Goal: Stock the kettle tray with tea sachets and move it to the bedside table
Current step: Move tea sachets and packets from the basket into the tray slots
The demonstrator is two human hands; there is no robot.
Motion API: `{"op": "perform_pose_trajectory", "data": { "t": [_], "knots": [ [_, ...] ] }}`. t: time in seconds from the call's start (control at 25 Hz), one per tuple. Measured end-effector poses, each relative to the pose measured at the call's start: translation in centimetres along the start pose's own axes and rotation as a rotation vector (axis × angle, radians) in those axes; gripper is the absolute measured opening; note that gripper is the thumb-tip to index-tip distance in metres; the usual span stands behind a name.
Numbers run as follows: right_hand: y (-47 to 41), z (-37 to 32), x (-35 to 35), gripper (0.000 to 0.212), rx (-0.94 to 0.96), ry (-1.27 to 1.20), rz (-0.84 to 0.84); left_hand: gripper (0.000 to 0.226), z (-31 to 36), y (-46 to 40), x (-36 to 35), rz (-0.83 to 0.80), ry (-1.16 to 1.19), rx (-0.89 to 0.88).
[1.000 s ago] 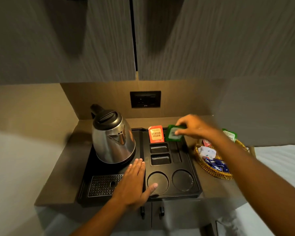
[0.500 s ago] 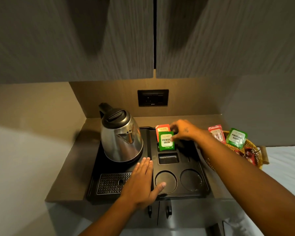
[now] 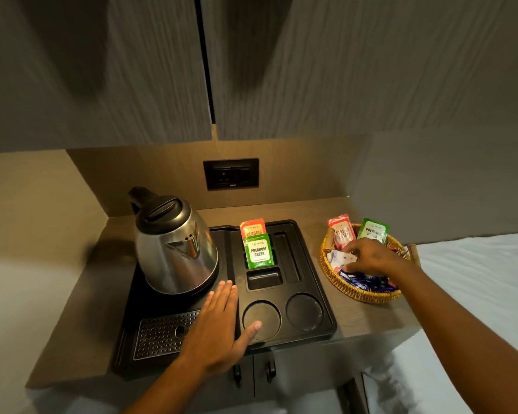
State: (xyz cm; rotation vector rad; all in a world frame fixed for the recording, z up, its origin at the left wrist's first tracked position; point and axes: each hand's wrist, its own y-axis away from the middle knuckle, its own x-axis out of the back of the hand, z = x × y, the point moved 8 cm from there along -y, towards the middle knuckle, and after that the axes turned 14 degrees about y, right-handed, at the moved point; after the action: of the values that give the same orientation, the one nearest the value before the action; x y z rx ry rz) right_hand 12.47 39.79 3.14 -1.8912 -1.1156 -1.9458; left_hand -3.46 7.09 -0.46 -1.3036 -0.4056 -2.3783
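A black kettle tray [image 3: 326,306] lies on the counter with a steel kettle [image 3: 174,246] on its left half. Two tea sachets stand upright in its back slots: an orange Classic sachet [image 3: 253,229] and, in front of it, a green Premium Green sachet [image 3: 258,254]. My left hand [image 3: 219,327] rests flat on the tray's front, fingers spread, holding nothing. My right hand [image 3: 371,258] reaches into the wicker basket [image 3: 356,291] at the right, fingers curled over a white sachet [image 3: 340,259]; I cannot see a grip on it.
In the basket stand a red sachet [image 3: 343,233] and a green sachet [image 3: 373,231], with blue packets [image 3: 362,282] at its front. A wall socket [image 3: 231,173] sits behind the tray. Cabinet doors hang overhead. White bedding [image 3: 476,279] lies to the right.
My right hand set the green sachet in the tray slot in front of the orange one, let go, and moved right into the basket. My left hand stayed on the tray.
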Motion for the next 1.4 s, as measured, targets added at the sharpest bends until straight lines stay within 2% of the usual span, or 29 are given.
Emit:
{"op": "perform_pose_trajectory", "data": {
  "t": [0.12, 0.16, 0.36, 0.48, 0.6, 0.72, 0.84, 0.96, 1.08, 1.16, 1.24, 1.32, 1.4],
  "knots": [
    [0.1, -0.4, 0.4, 0.017, 0.0, -0.112, 0.054, 0.101, 0.1, 0.1, 0.1, 0.003, 0.003, -0.001],
    [0.3, -0.6, 0.9, 0.013, 0.023, -0.111, 0.063, 0.1, 0.2, 0.0, 0.2, 0.006, 0.004, -0.002],
    [2.1, -1.7, 6.6, 0.013, 0.076, 0.059, 0.15, 0.098, 0.1, 0.2, 0.2, 0.017, 0.009, -0.009],
    [3.0, -5.8, 9.2, 0.012, 0.177, 0.031, 0.207, 0.098, 0.2, 0.2, 0.2, 0.02, 0.007, -0.018],
    [2.9, -13.8, 6.9, 0.01, 0.369, -0.04, 0.13, 0.099, 0.2, 0.2, 0.3, 0.021, 0.0, -0.017],
    [1.7, -19.3, 1.2, 0.004, 0.459, 0.026, -0.002, 0.099, 0.2, 0.3, 0.4, 0.025, 0.004, -0.016],
    [0.4, -21.0, -2.2, 0.022, 0.441, 0.101, -0.062, 0.098, 0.3, 0.3, 0.4, 0.034, 0.009, -0.018],
    [0.8, -19.2, -0.9, 0.038, 0.414, 0.028, 0.051, 0.098, 0.2, 0.3, 0.5, 0.039, 0.015, -0.016],
    [1.5, -10.7, 1.8, 0.045, 0.232, 0.007, 0.256, 0.097, 0.1, 0.3, 0.4, 0.052, 0.026, -0.021],
    [1.7, -3.7, 1.8, 0.052, 0.037, 0.174, 0.173, 0.097, -0.1, 0.2, 0.3, 0.057, 0.03, -0.021],
    [1.8, 0.7, 0.7, 0.059, -0.049, 0.369, 0.021, 0.097, 0.0, 0.1, 0.2, 0.056, 0.021, -0.028],
    [1.7, 1.2, -0.8, 0.058, 0.024, 0.436, -0.066, 0.097, 0.1, 0.1, 0.2, 0.051, 0.013, -0.031],
    [1.5, 0.7, -1.7, 0.052, 0.097, 0.433, -0.084, 0.097, 0.0, 0.0, 0.2, 0.042, 0.009, -0.031]
  ]
}}
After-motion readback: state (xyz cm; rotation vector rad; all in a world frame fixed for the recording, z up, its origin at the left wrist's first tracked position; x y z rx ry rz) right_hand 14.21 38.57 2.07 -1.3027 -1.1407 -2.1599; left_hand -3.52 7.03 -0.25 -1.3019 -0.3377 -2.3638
